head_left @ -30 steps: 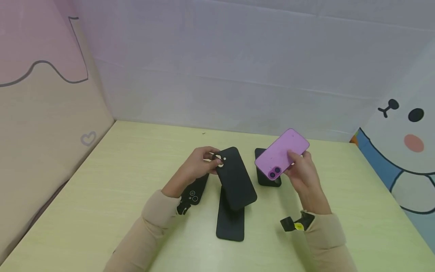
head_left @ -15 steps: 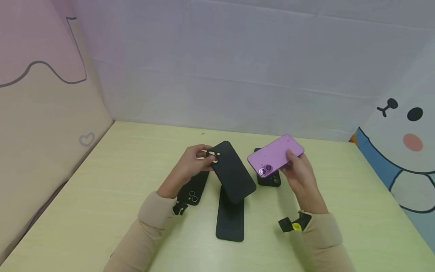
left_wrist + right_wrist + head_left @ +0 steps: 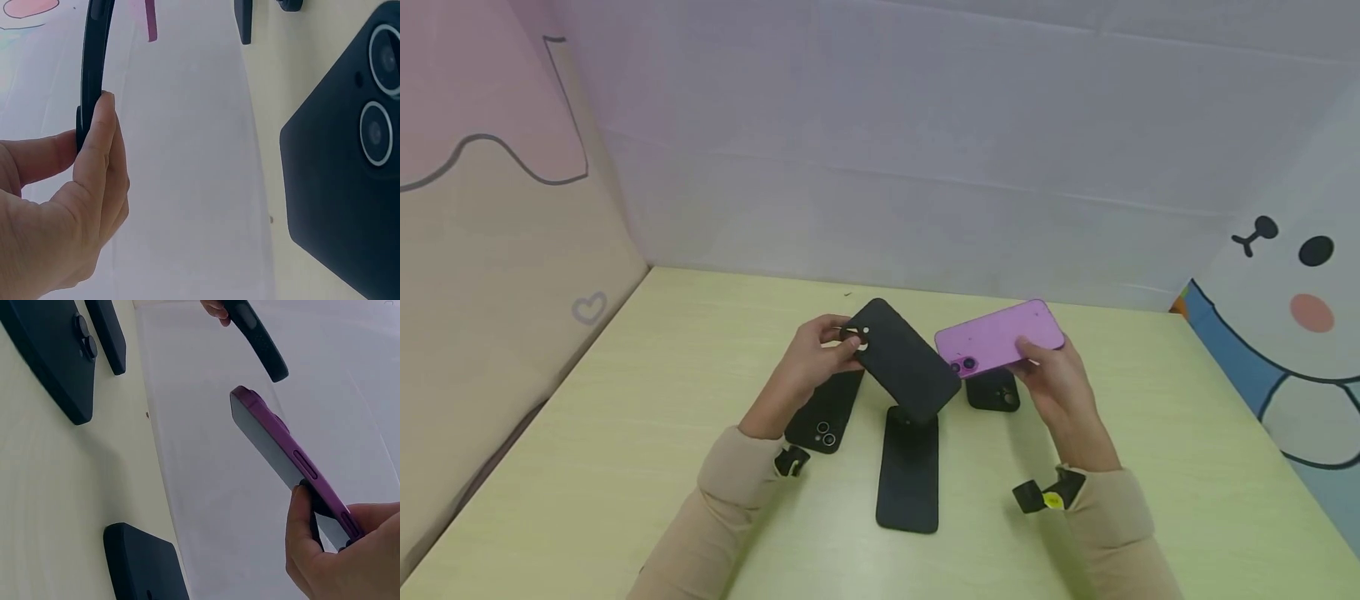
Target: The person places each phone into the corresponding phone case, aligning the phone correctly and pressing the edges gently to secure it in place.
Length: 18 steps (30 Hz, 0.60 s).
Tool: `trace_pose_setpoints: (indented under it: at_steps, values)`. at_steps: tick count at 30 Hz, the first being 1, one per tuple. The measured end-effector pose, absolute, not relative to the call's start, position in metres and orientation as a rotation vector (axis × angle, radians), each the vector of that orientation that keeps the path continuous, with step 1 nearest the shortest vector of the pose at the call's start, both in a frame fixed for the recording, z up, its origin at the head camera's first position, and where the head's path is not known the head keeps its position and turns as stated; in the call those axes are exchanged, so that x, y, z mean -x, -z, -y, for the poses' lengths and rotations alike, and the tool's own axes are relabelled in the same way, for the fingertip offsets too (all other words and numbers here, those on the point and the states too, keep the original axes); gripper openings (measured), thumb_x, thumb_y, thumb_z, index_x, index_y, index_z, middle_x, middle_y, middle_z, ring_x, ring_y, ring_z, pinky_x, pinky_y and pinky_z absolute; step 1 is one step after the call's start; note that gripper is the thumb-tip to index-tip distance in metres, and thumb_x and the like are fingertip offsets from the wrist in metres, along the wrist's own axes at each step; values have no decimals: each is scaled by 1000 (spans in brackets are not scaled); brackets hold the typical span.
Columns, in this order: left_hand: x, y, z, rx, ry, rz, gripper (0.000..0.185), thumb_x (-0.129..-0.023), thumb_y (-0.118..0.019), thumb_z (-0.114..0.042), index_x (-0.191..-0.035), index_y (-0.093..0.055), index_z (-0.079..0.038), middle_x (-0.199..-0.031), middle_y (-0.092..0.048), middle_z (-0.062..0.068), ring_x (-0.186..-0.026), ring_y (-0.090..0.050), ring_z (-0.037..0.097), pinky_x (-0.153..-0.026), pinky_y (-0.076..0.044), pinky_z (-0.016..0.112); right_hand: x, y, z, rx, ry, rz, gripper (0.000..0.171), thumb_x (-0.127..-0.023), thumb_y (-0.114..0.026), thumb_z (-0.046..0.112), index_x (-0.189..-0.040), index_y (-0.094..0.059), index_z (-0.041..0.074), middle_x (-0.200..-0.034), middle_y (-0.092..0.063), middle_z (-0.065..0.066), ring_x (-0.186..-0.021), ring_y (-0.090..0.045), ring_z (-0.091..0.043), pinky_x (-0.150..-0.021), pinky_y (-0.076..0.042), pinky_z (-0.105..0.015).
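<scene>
Over the pale table (image 3: 662,375), both hands are loaded. Left hand (image 3: 808,358) pinches a black phone case (image 3: 906,358) at its camera-cutout end, thumb on the outer face, fingers behind. Case is tilted, free end angled down to the right.

Right hand (image 3: 1060,383) grips a purple phone (image 3: 996,335) at the end opposite the cameras, thumb on the back, fingers under the screen side. Twin-lens end points at the case's free end. Near each other, but the right wrist view shows a gap, so not touching. Both are off the table.

Markings: yellow label (image 3: 1053,501) on the black device (image 3: 1028,497) at the right wrist has dark print, too small to read. Small mark on the purple back near the gripped end, can't identify it. Side buttons visible from the right wrist.

On the table: left black phone (image 3: 822,414), two ringed lenses, beside the left forearm; middle black phone (image 3: 907,479), lengthwise, partly under the raised case; right black phone (image 3: 992,390), partly hidden behind the purple one. Can't tell whether those three are cased.

Left wall has a printed heart outline (image 3: 589,308).
</scene>
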<state>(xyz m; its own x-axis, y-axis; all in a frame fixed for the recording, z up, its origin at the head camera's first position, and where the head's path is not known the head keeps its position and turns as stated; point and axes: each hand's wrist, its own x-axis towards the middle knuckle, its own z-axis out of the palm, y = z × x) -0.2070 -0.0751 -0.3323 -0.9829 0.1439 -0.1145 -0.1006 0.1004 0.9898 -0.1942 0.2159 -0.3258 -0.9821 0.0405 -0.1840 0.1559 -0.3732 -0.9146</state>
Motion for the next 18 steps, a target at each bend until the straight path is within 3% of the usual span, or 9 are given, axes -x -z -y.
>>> trace_pose_setpoints:
  at_steps: [6,18]
  values:
    - [207,333,76,1,-2067,-2154,44,-90,-52,2,-132,-38,1,-118,-51,22,-92,-64,21,-78,-53,32,195,326,-215,-252,2540,-1678,67,-89,-46,-8,-145,-11,6,-118,-38,-1,-108,-48,-12,-107,-29,-37]
    - [209,334,74,115,-2172,-2115,47,-90,-52,2,-133,-35,-1,-113,-51,20,-94,-63,23,-79,-53,29,196,327,-212,-279,2573,-1595,71,-88,-44,-13,-146,-11,12,-121,-38,-2,-115,-44,-16,-107,-29,-39]
